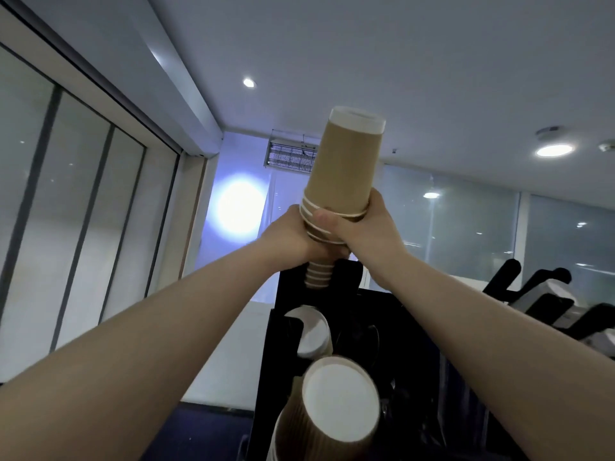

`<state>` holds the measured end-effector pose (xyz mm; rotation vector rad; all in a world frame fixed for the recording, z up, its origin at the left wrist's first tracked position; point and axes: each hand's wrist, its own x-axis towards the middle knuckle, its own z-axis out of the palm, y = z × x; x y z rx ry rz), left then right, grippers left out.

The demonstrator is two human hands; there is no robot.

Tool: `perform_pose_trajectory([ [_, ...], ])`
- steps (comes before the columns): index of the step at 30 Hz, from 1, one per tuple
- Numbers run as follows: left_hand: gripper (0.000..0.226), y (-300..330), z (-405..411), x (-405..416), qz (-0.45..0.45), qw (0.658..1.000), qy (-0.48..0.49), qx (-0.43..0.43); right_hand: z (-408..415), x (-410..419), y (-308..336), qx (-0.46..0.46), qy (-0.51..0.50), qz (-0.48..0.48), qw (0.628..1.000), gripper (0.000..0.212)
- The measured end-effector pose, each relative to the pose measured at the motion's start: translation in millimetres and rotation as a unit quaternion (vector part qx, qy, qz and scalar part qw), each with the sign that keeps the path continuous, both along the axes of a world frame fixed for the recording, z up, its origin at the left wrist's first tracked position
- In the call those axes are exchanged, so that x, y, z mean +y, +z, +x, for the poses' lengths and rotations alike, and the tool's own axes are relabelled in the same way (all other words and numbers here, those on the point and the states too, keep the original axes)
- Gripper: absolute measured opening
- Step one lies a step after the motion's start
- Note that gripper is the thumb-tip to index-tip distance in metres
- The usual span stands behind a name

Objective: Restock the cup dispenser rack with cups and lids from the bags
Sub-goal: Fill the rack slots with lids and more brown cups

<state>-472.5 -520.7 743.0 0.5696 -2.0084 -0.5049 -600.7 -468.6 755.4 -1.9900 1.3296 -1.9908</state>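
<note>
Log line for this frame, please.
left hand: grips cup stack | right hand: grips it too | stack bottom in rack top slot

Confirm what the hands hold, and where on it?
Both hands, left and right, grip the cup stack at the rims below its top cup, its lower end in the rack.

Probably café, cup rack (382, 327), glass partitions (466, 227)
</note>
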Motion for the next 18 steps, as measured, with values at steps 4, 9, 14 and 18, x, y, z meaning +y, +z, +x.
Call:
perform_pose_trajectory([
  [4,0.095,5,11,-5,0.015,0.996,-0.046,0.081,-14,-5,-18,0.006,0.046,0.019,0.999,0.069],
  [9,0.071,5,17,-16,0.037,0.996,-0.049,0.070,-24,-14,-26,0.028,0.094,0.052,0.994,0.054],
  [14,0.045,-8,14,-17,0.035,0.995,-0.037,0.082,-26,-21,-32,0.035,0.103,0.035,0.993,0.060],
  [18,0.054,-13,9,-11,0.024,0.996,-0.015,0.086,-25,-24,-40,0.039,0.068,0.050,0.996,0.060],
])
